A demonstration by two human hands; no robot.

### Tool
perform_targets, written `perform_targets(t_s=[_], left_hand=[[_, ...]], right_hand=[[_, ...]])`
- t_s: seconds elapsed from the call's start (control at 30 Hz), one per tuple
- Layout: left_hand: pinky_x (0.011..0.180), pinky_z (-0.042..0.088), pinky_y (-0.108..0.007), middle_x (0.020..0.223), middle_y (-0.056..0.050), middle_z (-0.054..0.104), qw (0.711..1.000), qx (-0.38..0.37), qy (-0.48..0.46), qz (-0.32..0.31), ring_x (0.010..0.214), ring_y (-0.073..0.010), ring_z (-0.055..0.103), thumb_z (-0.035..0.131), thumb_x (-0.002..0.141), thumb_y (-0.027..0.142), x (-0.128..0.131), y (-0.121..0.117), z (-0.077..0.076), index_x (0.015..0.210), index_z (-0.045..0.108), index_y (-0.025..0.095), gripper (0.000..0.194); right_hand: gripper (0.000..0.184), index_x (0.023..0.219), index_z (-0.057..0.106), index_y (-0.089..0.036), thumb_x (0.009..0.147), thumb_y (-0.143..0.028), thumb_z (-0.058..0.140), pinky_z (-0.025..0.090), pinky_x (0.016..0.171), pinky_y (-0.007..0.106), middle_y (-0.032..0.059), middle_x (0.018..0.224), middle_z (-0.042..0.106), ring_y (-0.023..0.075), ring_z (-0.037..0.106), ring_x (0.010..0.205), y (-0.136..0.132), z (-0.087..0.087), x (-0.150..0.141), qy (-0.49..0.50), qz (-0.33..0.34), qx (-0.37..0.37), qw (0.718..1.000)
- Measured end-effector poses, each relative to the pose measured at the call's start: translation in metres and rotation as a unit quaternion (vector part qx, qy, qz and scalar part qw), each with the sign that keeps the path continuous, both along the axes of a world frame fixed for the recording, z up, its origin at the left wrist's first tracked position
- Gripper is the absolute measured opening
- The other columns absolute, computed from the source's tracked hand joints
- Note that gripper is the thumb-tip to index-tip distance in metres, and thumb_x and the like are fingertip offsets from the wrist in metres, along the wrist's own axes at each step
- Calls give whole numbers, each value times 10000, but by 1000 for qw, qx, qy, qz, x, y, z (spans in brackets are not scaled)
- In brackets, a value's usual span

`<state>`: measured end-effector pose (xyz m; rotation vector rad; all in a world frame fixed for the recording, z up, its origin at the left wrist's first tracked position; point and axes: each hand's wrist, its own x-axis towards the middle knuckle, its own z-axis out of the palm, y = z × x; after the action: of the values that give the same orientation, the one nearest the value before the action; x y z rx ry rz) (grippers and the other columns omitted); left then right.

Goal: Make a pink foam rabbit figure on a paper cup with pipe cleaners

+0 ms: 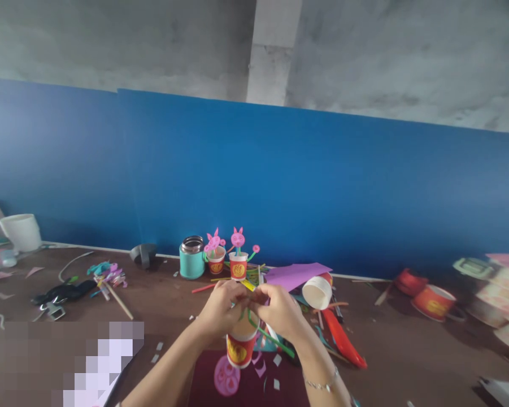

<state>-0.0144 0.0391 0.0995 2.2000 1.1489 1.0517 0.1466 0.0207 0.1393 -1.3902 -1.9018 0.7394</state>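
My left hand (223, 305) and my right hand (279, 308) meet over a red and white paper cup (240, 349), fingers pinched together. They close around the top of a thin green stem (249, 317) rising from the cup; their fingers hide its upper end. Another green stem (279, 343) bends out over the cup's right rim. The cup stands tilted on a dark maroon sheet (207, 384), close to a round pink paper piece (227, 375) with drawn circles. Behind are two similar cups (238, 267) with pink animal faces on green stems.
A turquoise jar (192, 261) stands by the blue partition (279, 186). At right lie a purple sheet (296, 275), a tipped paper cup (317, 292) and a red pouch-like item (343, 339). Markers, sticks and paper scraps litter the brown table (390, 362). A white cup (21, 233) stands far left.
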Motion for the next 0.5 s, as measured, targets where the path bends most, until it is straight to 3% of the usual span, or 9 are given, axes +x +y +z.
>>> perform_targets(t_s=[0.1,0.17,0.23,0.3,0.4,0.5], left_hand=[[718,392,-289,649,-2,569,999,3,-40,19,696,-159,521,532,737,141,1,-1,1,624,572,167,123],[650,396,-265,636,-4,568,992,-76,-100,-13,650,-145,518,554,754,201,1,-1,2,651,576,152,116],[609,403,-242,681,-20,606,968,-174,-169,-69,649,-141,540,581,759,267,0,-2,3,746,600,133,136],[622,423,-239,745,-38,642,947,-226,-209,-93,693,-152,572,608,731,263,1,-1,3,813,612,121,165],[615,430,-237,701,-22,647,965,-195,-176,-19,685,-158,584,584,691,185,3,1,1,739,627,127,87],[622,420,-251,688,-17,644,979,-138,-133,66,693,-172,579,578,670,154,4,2,2,669,641,147,63]], right_hand=[[71,647,630,-149,661,-212,601,346,519,207,-9,596,601,136,508,593,3,-3,0,34,-1,-20,999],[64,647,623,-148,656,-208,602,345,511,211,-16,576,584,125,491,562,7,-8,3,77,10,-45,996],[73,657,613,-143,647,-216,617,339,497,209,-27,555,561,109,466,527,11,-13,5,127,18,-77,989],[106,688,610,-138,641,-229,633,341,491,207,-30,563,561,101,458,514,15,-17,7,168,18,-105,980],[131,719,614,-134,650,-245,627,360,507,217,-12,593,591,114,488,528,17,-18,6,172,3,-109,979],[136,731,629,-140,678,-264,615,397,569,242,26,655,647,160,560,613,15,-13,2,123,-36,-51,991]])
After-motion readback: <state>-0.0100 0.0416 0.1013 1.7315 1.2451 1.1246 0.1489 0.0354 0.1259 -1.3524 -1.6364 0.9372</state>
